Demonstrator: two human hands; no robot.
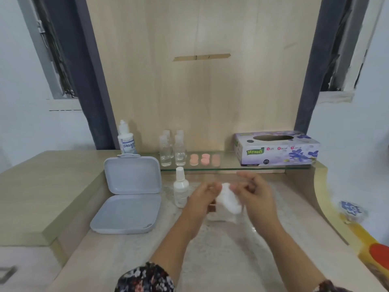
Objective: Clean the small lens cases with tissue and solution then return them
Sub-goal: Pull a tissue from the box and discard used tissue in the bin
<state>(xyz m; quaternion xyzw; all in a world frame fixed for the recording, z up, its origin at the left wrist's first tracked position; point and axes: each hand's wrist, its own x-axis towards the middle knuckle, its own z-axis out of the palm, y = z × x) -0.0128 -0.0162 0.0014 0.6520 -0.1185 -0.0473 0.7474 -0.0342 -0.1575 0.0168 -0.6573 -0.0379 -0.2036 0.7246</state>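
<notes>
Both hands meet over the middle of the dresser top. My left hand (205,196) and my right hand (253,191) hold a crumpled white tissue (229,200) between their fingertips. Whether a lens case lies inside the tissue I cannot tell. Three pink lens cases (204,159) lie in a row on the glass shelf (231,167) behind the hands. A small white solution bottle (180,189) stands upright just left of my left hand. The tissue box (275,148) sits on the shelf at the right.
An open grey plastic box (128,196) lies at the left. A larger solution bottle (125,138) and several small clear bottles (172,149) stand at the back. A wooden panel rises behind. A red object (379,252) shows at the right edge.
</notes>
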